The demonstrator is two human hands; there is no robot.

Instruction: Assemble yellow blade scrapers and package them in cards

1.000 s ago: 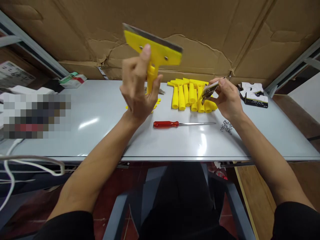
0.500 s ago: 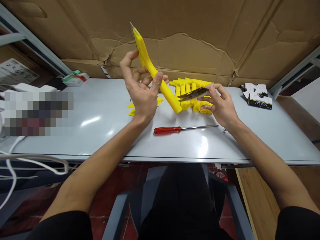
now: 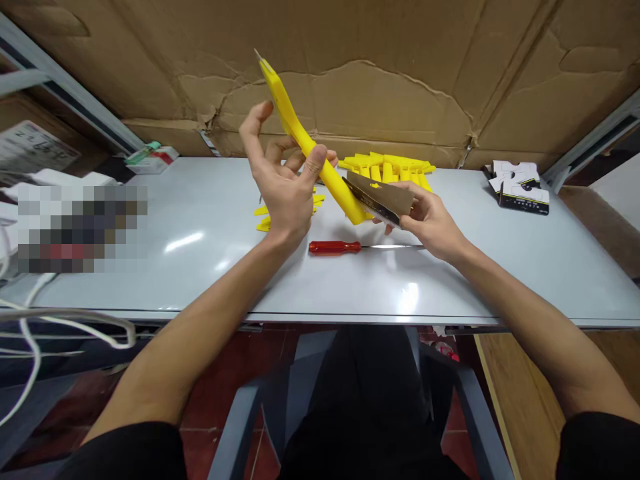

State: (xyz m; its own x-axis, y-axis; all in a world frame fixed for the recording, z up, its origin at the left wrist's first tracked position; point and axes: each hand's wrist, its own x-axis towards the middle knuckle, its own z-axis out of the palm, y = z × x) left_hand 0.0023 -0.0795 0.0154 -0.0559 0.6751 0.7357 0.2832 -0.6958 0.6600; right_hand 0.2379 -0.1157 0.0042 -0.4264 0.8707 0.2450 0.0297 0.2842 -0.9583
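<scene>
Yellow scraper (image 3: pixel 304 140), head view: tilted, head end up, held above tabletop (image 3: pixel 200 200). Left hand (image 3: pixel 283 190) half-curled, thumb and fingers on its handle. Right hand (image 3: pixel 434 223) partly closed, pinching folded card (image 3: pixel 387 197) at handle's lower end; contact unclear. Red-handled screwdriver (image 3: pixel 335 248) lies nearer the person.

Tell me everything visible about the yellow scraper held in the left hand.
The yellow scraper looks like plastic, with a rounded handle and flatter head seen nearly edge-on; a thin, pale edge shows at its tip. It slants above the table, head up and leftward. The left hand grips its handle. In view, a card in the right hand adjoins the handle's lower end; contact is unclear.
</scene>
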